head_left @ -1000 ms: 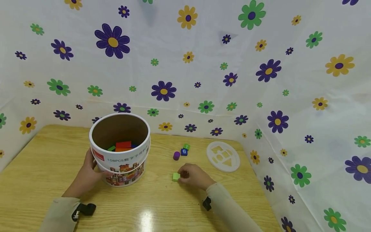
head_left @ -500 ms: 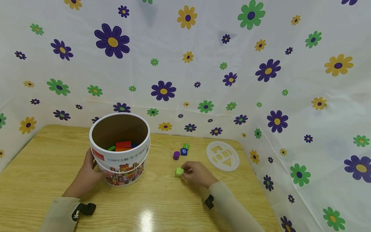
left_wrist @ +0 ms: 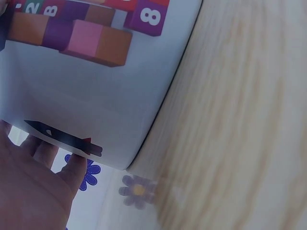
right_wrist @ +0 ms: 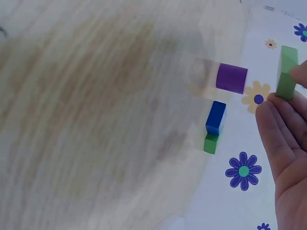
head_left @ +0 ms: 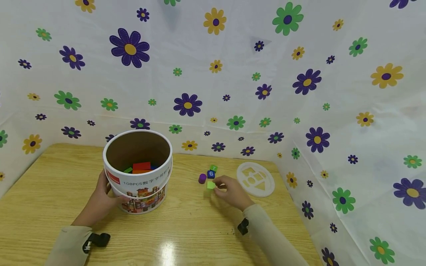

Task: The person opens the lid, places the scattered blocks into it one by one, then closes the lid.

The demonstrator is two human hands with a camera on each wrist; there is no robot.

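Observation:
My left hand (head_left: 105, 201) holds the side of a white bucket (head_left: 141, 188) printed with pictures of blocks; in the left wrist view its fingers lie along the bucket's wall. Red, orange and green blocks (head_left: 142, 166) lie inside. Between thumb and fingers, my right hand (head_left: 234, 193) pinches a light green block (head_left: 210, 185), also clear in the right wrist view (right_wrist: 287, 72). Just beyond that block stand a purple cylinder (head_left: 202, 178), a blue block (head_left: 211, 174) marked 6, and a green block (head_left: 214, 168) touching the blue one.
A white round plate (head_left: 255, 179) with cut-out shapes lies at the right of the wooden table (head_left: 173, 232). Flower-printed white cloth (head_left: 199, 44) hangs behind and along the right side.
My right hand has carried the light green block away from me and slightly right, closer to the purple cylinder and blue block. The left hand and bucket have stayed put.

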